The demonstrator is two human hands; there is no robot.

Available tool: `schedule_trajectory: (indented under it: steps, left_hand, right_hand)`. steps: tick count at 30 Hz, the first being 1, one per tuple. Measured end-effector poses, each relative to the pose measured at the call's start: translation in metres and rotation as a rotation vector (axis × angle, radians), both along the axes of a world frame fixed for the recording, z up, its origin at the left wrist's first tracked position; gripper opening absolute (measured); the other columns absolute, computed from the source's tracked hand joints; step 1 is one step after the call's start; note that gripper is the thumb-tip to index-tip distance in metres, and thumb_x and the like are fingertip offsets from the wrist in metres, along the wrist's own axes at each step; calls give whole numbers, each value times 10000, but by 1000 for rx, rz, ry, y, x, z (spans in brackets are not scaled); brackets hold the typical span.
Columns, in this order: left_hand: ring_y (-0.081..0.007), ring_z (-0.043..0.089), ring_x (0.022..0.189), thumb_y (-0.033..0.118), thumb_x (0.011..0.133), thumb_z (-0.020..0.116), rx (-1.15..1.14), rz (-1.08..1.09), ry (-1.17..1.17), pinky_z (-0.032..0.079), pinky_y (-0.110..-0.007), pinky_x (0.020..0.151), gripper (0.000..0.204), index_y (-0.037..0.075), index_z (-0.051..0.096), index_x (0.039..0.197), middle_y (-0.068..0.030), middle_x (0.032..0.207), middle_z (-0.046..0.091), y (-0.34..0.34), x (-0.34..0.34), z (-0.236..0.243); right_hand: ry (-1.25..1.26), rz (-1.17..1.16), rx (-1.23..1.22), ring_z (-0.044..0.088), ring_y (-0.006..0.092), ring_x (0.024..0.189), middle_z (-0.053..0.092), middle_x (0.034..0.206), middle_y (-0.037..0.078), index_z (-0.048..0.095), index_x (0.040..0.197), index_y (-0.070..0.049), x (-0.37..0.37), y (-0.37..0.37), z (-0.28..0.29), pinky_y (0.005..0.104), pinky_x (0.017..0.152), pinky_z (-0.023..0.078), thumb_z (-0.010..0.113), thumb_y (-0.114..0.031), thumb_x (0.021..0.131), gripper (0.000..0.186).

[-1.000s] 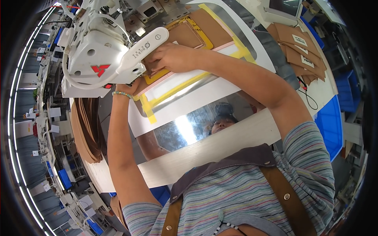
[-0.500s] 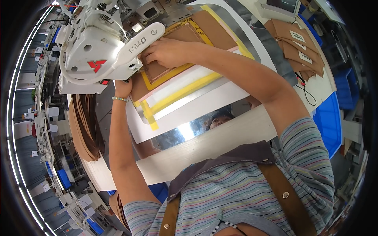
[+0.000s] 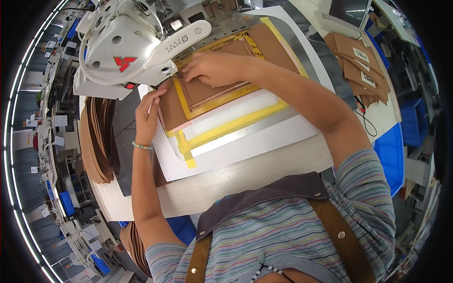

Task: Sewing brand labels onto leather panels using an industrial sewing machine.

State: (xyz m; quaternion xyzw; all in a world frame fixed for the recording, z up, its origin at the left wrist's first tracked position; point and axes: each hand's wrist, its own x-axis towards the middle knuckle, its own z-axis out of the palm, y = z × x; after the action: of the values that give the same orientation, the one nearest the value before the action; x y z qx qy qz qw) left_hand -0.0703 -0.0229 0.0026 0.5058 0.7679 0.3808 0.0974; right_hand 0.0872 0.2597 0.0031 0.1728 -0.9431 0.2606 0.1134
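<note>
My right hand point(image 3: 210, 70) rests on a brown panel point(image 3: 232, 49) inside a yellow rectangular frame point(image 3: 256, 45), fingers apart and touching the surface beside the white sewing machine head point(image 3: 108, 42). My left hand point(image 3: 148, 117), wearing a beaded bracelet, is at the left edge of a larger brown panel point(image 3: 172, 107), fingers loosely extended, fingertips just below the machine head. These layers lie on a white sheet point(image 3: 296, 144) with yellow tape point(image 3: 236, 121) and a translucent strip along the near side. The needle area is hidden.
Stacked brown pieces point(image 3: 96, 141) hang at left. Labelled brown pieces point(image 3: 361, 70), a cable and a small monitor point(image 3: 344, 14) sit at right, with a blue bin point(image 3: 391, 160) beside the pale table point(image 3: 302, 165). Rows of machines fill the far left.
The template assembly has shifted toward my body, covering much of the reflective plate. My left hand has moved with it, more of its fingers now showing; my right hand stays on the inner panel.
</note>
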Motion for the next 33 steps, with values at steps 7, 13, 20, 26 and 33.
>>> schedule_trajectory:
  steps: [7,13,20,26,33]
  left_hand:
    - [-278,678,1240,75,1069,583,26,-38,48,500,-378,1084,249,19,737,1257,-138,1332,739,-2,31,16]
    - [-347,652,1271,48,1027,632,13,-127,245,505,-424,1078,239,22,732,1242,-135,1331,727,12,54,22]
    - [-345,535,1432,106,1010,665,-99,-265,444,418,-459,1167,386,58,654,1393,-107,1525,607,35,68,22]
    - [-341,457,1503,156,1032,647,-226,-278,542,360,-472,1218,501,68,563,1517,-95,1625,513,49,71,16]
    - [-330,481,1486,221,1030,659,-211,-269,569,371,-487,1216,498,61,581,1495,-101,1606,533,42,71,17]
  right_hand:
    - [-19,3,20,566,341,1338,667,1434,143,762,1255,-66,16,-9,1,438,1160,468,611,-37,928,362]
    - [8,-162,217,583,306,1315,676,1423,92,726,1308,-65,67,8,29,431,1128,486,677,-121,952,364]
    - [189,-443,392,576,268,1353,664,1454,43,702,1342,-63,137,50,-9,417,1137,483,664,-86,973,372]
    - [226,-397,466,553,283,1399,629,1498,111,673,1357,-20,130,47,-12,418,1071,493,623,-92,965,401]
    - [189,-434,488,591,287,1320,649,1443,131,666,1330,-8,128,45,-5,431,1040,504,593,-117,1002,354]
